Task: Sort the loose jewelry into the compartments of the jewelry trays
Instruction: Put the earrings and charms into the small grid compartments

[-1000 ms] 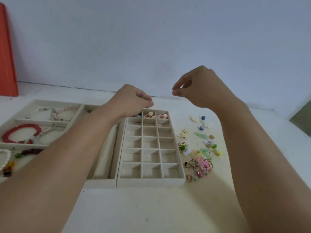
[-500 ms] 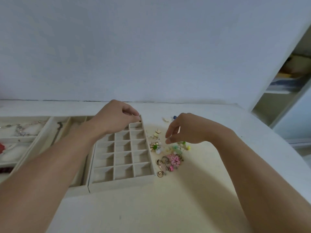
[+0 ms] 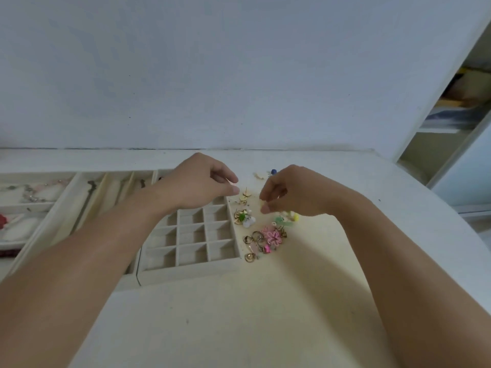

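Centrally, the left hand (image 3: 198, 181) hovers over the far end of the grid tray (image 3: 191, 240), fingers curled, thumb meeting fingertip; whether it pinches anything I cannot tell. Just right of it, the right hand (image 3: 289, 193) hangs with fingers loosely curled above the loose jewelry (image 3: 263, 235) scattered on the table (image 3: 239, 314) beside the tray. Toward the left edge lies a bracelet tray (image 3: 34, 197).

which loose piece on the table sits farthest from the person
The blue bead, at the far end of the scatter, beyond the right hand. The pink flower piece and the gold rings lie much nearer.
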Available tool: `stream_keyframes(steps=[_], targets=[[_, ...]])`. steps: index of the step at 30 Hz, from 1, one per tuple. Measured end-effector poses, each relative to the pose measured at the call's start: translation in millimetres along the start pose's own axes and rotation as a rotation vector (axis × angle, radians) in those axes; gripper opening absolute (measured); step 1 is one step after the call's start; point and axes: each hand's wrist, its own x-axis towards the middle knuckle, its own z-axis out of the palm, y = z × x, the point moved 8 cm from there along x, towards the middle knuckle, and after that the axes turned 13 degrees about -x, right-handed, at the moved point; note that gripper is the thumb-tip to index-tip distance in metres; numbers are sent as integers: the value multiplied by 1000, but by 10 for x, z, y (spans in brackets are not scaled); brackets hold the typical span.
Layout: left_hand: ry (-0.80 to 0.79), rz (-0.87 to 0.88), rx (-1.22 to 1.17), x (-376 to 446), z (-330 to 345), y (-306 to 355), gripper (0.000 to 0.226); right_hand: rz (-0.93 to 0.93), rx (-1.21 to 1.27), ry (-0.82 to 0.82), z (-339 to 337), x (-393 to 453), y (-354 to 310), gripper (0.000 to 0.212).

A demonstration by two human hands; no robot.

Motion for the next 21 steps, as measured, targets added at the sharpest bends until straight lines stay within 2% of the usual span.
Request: stream_keyframes(steps=[4, 6, 11, 15, 18, 21], targets=[[-82, 128, -42, -61, 135, 173, 28, -32, 405, 90, -148, -49, -31, 11], [-77, 172, -62, -70, 156, 221, 31, -47, 586, 56, -136, -65, -31, 15], [-38, 235, -71, -71, 163, 262, 29, -66, 716, -99, 1, -44, -44, 13], [-10, 256, -53, -64, 147, 257, 20, -83, 782, -136, 33, -39, -54, 17], [17, 251, -53, -53, 116, 238, 15, 10, 660, -42, -51, -45, 80, 24], [21, 205, -61, -33, 110, 186, 15, 153, 161, 55, -173, -76, 360, 22]])
